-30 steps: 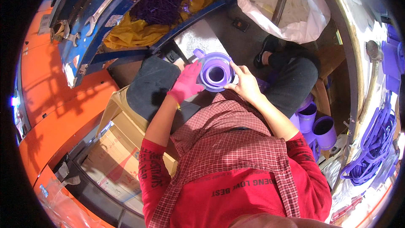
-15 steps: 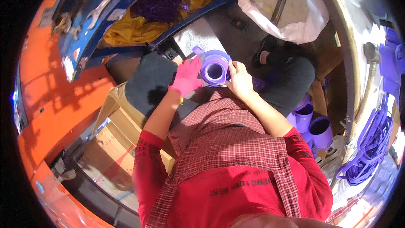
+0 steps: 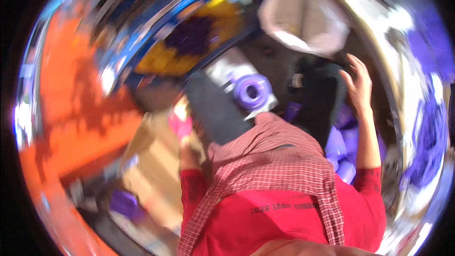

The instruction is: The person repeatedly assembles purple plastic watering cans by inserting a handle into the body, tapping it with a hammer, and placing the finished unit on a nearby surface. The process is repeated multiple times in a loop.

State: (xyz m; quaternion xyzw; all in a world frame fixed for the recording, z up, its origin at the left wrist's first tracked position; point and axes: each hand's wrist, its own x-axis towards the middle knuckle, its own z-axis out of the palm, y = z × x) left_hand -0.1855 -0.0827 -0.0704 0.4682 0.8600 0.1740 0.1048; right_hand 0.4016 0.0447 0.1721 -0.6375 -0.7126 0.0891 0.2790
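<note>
A purple plastic pipe fitting [image 3: 263,100] with a round dark opening lies between my knees, on a pale surface, and neither hand touches it. My right hand [image 3: 360,85] is bare and raised beyond my right knee, fingers apart, with nothing in it. My left hand [image 3: 180,121], in a pink glove, is at the outer side of my left leg above the cardboard box [image 3: 159,154]. Motion smears its fingers, so whether it holds anything is unclear. More purple plastic parts [image 3: 336,144] are heaped beside my right thigh.
A blue-framed bin with yellow lining [image 3: 163,61] and a white bag [image 3: 303,45] stand ahead. An orange panel [image 3: 80,118] is on the left. Purple strands [image 3: 424,142] hang at the right. Another purple piece [image 3: 127,204] lies at lower left.
Both hands have let go of the purple fitting, which now rests between my knees. My left hand moved left and down toward the box; my right moved far right. The view has shifted and blurred.
</note>
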